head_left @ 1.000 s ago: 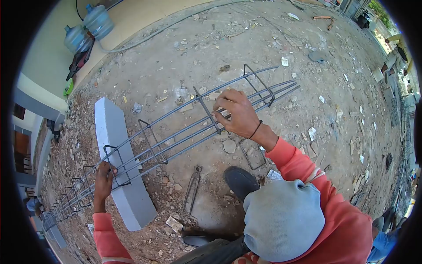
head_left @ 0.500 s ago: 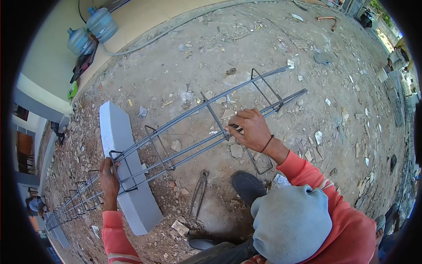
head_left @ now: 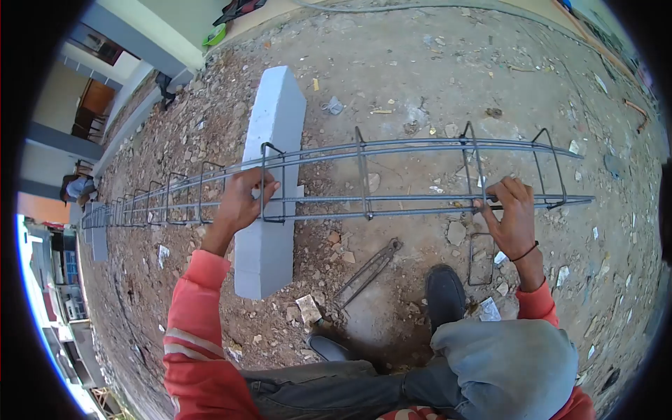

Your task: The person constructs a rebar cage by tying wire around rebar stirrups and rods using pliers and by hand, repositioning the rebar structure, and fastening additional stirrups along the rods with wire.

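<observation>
A long rebar cage [head_left: 413, 145] of steel bars with square wire stirrups runs across the view. My left hand [head_left: 241, 203] is closed round the upright side of one stirrup [head_left: 273, 145], over the pale block. Farther right, my right hand [head_left: 513, 218] pinches the lower corner of another stirrup [head_left: 474, 157], where it meets the lower bars; the fingers partly hide that joint. Below the bars, a pair of long-handled pincers [head_left: 369, 271] lies on the ground. One loose stirrup [head_left: 481, 260] rests beside my right wrist.
The cage lies across a pale rectangular block [head_left: 264, 259], with another block [head_left: 99, 241] at its far left end. Rubble and stone chips cover the ground. My dark shoe [head_left: 445, 297] is near the pincers. A building wall [head_left: 157, 31] stands at upper left.
The view has turned, so the cage now lies nearly level. My left hand has shifted its hold at the stirrup over the block. My right hand stays at its stirrup's lower corner.
</observation>
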Demonstrator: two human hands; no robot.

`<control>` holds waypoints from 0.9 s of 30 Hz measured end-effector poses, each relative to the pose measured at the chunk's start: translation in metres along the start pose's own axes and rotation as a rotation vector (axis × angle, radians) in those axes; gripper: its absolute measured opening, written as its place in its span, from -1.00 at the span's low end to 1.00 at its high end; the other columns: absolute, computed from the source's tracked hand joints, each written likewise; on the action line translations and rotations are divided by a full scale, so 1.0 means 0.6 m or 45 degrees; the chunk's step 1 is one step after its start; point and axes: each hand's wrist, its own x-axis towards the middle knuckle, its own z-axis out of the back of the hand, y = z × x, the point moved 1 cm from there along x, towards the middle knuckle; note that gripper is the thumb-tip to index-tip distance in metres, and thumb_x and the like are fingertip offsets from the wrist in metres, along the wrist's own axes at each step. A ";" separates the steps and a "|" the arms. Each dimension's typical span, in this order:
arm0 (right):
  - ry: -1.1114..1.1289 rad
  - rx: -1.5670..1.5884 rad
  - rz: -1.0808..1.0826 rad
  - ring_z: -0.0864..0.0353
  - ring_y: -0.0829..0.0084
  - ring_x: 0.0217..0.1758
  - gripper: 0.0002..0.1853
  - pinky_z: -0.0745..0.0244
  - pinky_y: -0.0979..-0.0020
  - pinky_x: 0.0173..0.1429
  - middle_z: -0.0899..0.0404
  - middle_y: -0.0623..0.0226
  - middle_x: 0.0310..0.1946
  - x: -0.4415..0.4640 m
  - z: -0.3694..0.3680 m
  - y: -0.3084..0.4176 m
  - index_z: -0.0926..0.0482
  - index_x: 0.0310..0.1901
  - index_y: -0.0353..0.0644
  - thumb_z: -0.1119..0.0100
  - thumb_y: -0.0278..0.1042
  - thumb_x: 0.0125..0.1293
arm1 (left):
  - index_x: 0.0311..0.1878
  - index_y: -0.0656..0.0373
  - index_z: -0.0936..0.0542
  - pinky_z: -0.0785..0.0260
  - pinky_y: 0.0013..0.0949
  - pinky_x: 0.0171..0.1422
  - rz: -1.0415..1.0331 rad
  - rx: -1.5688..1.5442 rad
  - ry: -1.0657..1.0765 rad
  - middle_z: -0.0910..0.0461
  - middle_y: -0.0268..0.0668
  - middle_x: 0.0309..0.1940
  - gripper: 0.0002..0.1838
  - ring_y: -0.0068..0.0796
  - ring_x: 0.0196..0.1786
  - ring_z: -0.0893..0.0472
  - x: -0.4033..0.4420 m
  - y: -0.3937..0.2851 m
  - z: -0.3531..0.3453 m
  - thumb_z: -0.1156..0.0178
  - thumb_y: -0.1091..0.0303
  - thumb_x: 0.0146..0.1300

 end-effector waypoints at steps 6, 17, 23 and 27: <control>-0.060 0.024 0.053 -0.44 0.20 -0.20 -0.86 -0.26 0.22 0.00 -0.48 0.25 -0.36 -0.004 0.031 0.024 -0.60 -0.30 -0.21 -0.36 -0.46 0.10 | -0.14 0.29 -0.65 -0.45 -0.20 0.04 0.169 -0.216 0.329 -0.67 -0.14 -0.30 -0.61 -0.23 -0.18 -0.64 -0.046 0.019 0.022 -0.22 0.08 0.27; 0.261 0.327 -0.055 -0.55 0.28 -0.30 -0.85 -0.40 0.33 -0.14 -0.57 0.15 -0.38 0.018 0.079 0.023 -0.63 -0.22 -0.33 -0.30 -0.47 0.20 | -0.25 0.28 -0.75 -0.38 -0.31 -0.15 0.414 -0.235 0.448 -0.69 -0.25 -0.45 -0.71 -0.44 -0.34 -0.58 -0.050 -0.028 0.072 -0.41 0.21 0.14; 0.355 0.461 -0.088 -0.58 0.32 -0.40 -0.81 -0.45 0.33 -0.21 -0.63 0.14 -0.43 0.028 0.081 0.027 -0.65 -0.26 -0.35 -0.32 -0.36 0.24 | -0.37 0.31 -0.72 -0.36 -0.40 -0.28 0.570 -0.319 0.477 -0.67 -0.27 -0.51 -0.77 -0.53 -0.41 -0.55 -0.047 -0.036 0.070 -0.38 0.29 0.09; 0.329 0.391 -0.121 -0.59 0.25 -0.43 -0.70 -0.46 0.32 -0.24 -0.62 0.13 -0.45 0.034 0.089 0.038 -0.68 -0.34 -0.33 -0.37 -0.19 0.22 | -0.29 0.34 -0.70 -0.39 -0.42 -0.25 0.502 -0.530 0.510 -0.70 -0.27 -0.40 -0.77 -0.54 -0.35 -0.58 -0.052 -0.006 0.058 -0.39 0.31 0.16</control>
